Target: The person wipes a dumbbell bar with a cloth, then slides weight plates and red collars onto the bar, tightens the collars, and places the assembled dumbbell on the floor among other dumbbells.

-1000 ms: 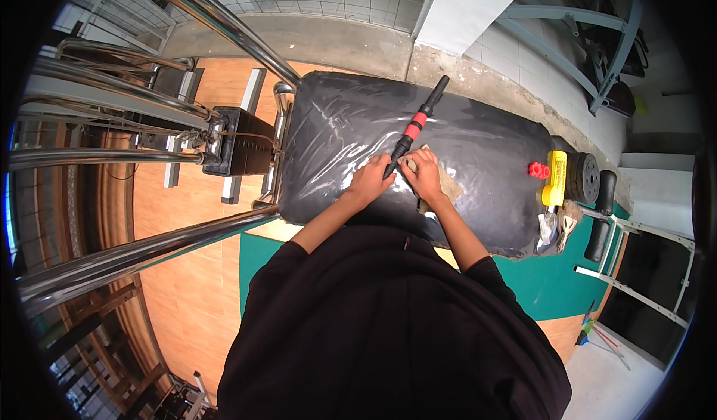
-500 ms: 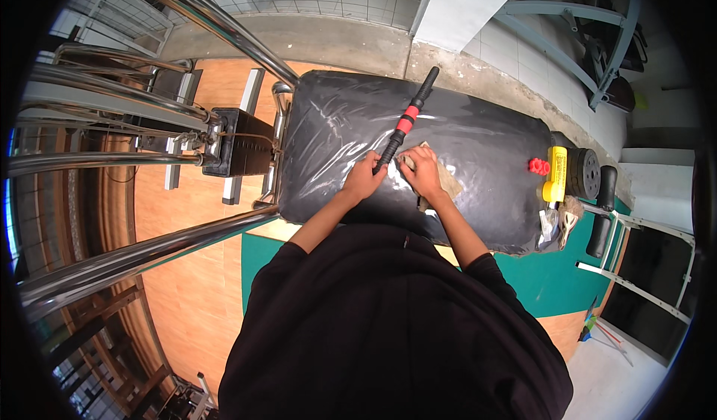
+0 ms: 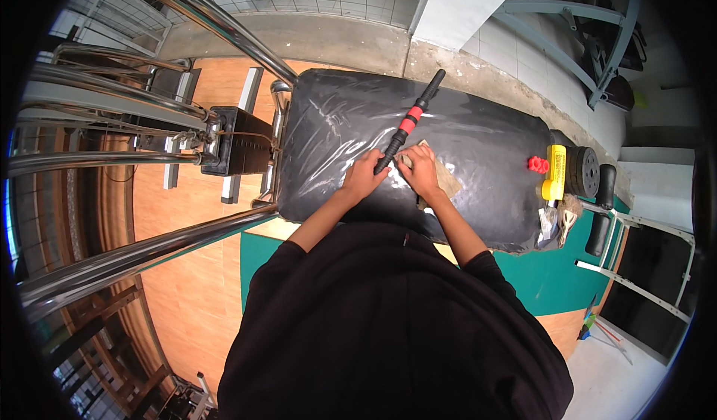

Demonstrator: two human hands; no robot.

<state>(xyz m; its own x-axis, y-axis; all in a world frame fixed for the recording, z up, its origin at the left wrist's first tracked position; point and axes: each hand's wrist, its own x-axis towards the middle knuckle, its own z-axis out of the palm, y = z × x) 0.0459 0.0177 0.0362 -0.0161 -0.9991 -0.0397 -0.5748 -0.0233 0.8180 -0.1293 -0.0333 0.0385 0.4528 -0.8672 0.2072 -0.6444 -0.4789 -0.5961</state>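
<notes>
A long black bar with a red band (image 3: pixel 409 118) lies slanted across a black padded bench wrapped in clear plastic (image 3: pixel 336 121). My left hand (image 3: pixel 364 178) grips the bar's near end. My right hand (image 3: pixel 420 170) presses a tan cloth (image 3: pixel 447 181) onto the bench right beside the bar's near end. Both forearms reach up from my black sleeves at the bottom.
A yellow bottle with a red cap (image 3: pixel 551 171) stands at the bench's right end beside a black weight plate (image 3: pixel 585 172) and a black handle (image 3: pixel 600 209). Chrome gym-machine tubes (image 3: pixel 142 248) and a weight stack (image 3: pixel 231 140) fill the left. Green mat (image 3: pixel 553 278) lies below right.
The bar has slid up and to the right across the bench with my left hand on it. My right hand has shifted slightly on the cloth.
</notes>
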